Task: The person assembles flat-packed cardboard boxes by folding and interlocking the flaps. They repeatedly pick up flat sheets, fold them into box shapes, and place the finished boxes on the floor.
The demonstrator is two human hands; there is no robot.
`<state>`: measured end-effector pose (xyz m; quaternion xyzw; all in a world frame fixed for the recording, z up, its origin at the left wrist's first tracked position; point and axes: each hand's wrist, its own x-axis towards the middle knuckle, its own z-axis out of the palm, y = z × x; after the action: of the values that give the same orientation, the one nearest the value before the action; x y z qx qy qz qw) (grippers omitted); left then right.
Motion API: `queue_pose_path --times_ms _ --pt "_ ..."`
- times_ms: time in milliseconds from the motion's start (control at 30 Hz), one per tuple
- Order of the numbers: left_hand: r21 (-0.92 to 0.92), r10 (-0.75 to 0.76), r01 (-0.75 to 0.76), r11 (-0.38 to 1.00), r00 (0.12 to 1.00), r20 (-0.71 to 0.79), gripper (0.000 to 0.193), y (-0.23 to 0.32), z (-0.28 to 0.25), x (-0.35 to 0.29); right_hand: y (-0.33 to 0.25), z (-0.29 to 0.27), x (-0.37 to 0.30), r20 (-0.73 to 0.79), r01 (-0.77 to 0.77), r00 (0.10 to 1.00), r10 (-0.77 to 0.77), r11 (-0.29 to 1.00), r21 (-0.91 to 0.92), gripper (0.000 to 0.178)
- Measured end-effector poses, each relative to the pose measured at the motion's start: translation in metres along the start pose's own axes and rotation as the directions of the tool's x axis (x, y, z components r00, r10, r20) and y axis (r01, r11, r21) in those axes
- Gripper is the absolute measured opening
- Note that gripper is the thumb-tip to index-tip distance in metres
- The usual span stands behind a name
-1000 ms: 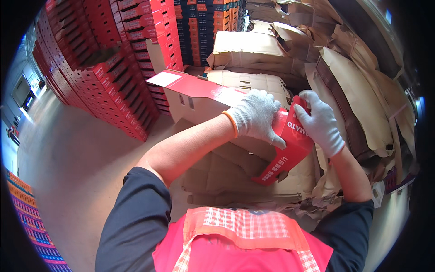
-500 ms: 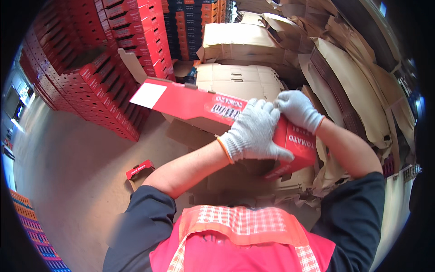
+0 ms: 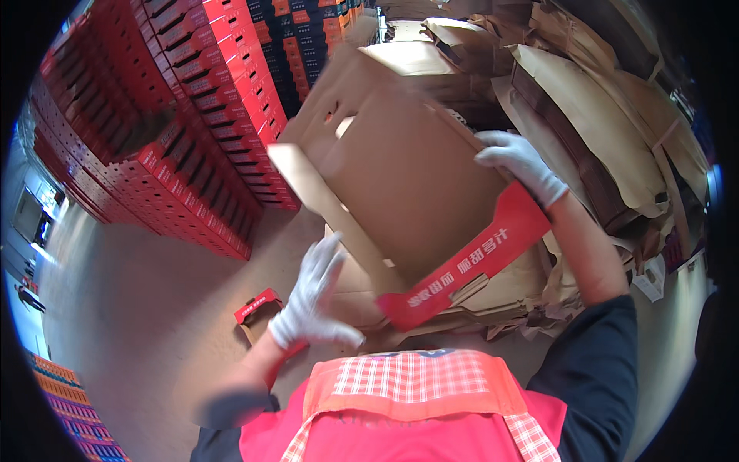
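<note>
In front of me is a partly folded cardboard box [image 3: 416, 185], plain brown inside and red on its near outer wall, tilted with its open side toward me. Its left flap stands out, and the far end is smeared by motion. My right hand [image 3: 523, 163], in a pale knitted glove, grips the box's right edge with the fingers over the rim. My left hand [image 3: 312, 296], gloved alike, is off the box near its lower left corner, fingers spread and nothing in them.
Tall stacks of red boxes [image 3: 223, 85] rise at the left, with dark and orange boxes [image 3: 296, 46] behind. Flat brown cardboard sheets [image 3: 593, 131] are piled at the right and far side. A small red box [image 3: 258, 308] lies on the floor by my left forearm.
The box has turned from its red outside to show its brown inside. My left hand has let go and moved down and left; my right hand stays at the box's right side.
</note>
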<state>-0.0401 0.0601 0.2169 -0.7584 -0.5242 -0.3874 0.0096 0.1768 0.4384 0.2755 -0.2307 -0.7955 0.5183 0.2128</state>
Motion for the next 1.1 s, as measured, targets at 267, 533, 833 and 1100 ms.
queue_pose_path --times_ms 267,533,833,1100 --pt "0.266 0.014 -0.011 0.964 1.0 -0.008 0.088 0.026 0.044 0.086 0.164 0.091 -0.075 0.027 -0.606 0.791 0.612 0.788 -0.112 0.021" --pt "-0.028 0.16 -0.192 0.981 0.881 -0.445 0.098 0.023 0.121 0.159 0.009 0.019 -0.072 -0.551 0.437 0.718 -0.425 0.892 -0.118 0.021" --pt "-0.216 -0.248 0.171 0.961 0.878 -0.409 0.147 0.024 0.173 0.149 -0.085 0.052 -0.065 0.06 -0.055 0.994 0.095 0.876 -0.479 0.03" --pt "-0.495 -0.335 0.314 0.81 0.941 0.048 0.109 0.025 0.165 0.135 -0.059 0.117 -0.008 0.5 0.755 0.633 -0.591 0.33 -0.566 0.021"
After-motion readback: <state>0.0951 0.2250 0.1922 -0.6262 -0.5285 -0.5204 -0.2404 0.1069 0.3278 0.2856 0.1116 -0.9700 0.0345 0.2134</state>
